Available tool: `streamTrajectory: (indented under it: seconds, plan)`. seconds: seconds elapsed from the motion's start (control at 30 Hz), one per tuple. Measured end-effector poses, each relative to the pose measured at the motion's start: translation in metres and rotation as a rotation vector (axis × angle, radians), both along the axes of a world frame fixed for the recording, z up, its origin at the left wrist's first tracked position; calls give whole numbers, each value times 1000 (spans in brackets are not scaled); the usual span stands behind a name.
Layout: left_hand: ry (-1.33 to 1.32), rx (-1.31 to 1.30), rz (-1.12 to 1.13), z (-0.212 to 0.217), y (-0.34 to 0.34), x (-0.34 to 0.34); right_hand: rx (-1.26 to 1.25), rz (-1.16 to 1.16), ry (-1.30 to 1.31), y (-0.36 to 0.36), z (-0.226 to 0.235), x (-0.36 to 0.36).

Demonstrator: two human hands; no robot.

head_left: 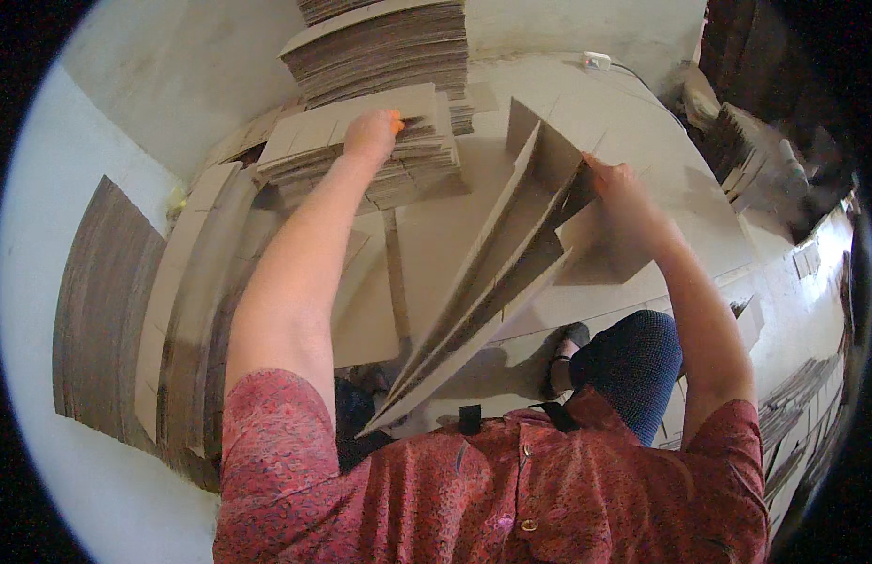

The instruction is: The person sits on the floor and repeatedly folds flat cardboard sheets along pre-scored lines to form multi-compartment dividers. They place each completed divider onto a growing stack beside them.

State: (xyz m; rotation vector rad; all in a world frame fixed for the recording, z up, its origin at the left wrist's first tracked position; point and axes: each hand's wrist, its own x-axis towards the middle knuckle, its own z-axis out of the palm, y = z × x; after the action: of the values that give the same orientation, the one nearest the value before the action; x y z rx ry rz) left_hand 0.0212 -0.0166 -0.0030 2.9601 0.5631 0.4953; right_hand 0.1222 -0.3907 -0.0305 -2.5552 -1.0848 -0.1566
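Observation:
My right hand (pixel 624 193) is closed on the upper end of a folded cardboard piece (pixel 488 282). Its long creased panels stand tilted and run down toward my lap. My left hand (pixel 368 141) is stretched forward, fingers curled, over a stack of cut cardboard sheets (pixel 309 127). A small orange thing (pixel 397 121) shows at its fingertips; I cannot tell whether it is a tool or a finger cover. A dark gap shows under the top sheets beside it.
A taller cardboard stack (pixel 384 56) rises behind, against the wall. More sheets stand on edge at the left (pixel 107 320). Flat cardboard (pixel 436 235) covers the surface before me. A white socket box (pixel 597 61) with a cable sits at the back; scraps (pixel 802 395) lie at right.

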Motion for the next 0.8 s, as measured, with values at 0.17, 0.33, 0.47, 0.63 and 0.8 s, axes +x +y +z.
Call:
streamTrajectory:
  seconds: [0.17,0.33,0.47,0.63,0.8]
  plan:
    - [-39,-173,-46,26,7,-2,121,-95,-422,-8,1,0]
    - [-295,-387,-133,35,10,-28,526,-15,63,4,33,-56]
    - [-476,-486,-640,24,-85,-58,1093,70,1045,10,49,-96]
    - [-389,-321,-890,9,-188,-103,1485,-179,1173,-6,42,-103]
    - [158,-564,-277,3,-158,-127,1318,-109,543,-66,33,-111]
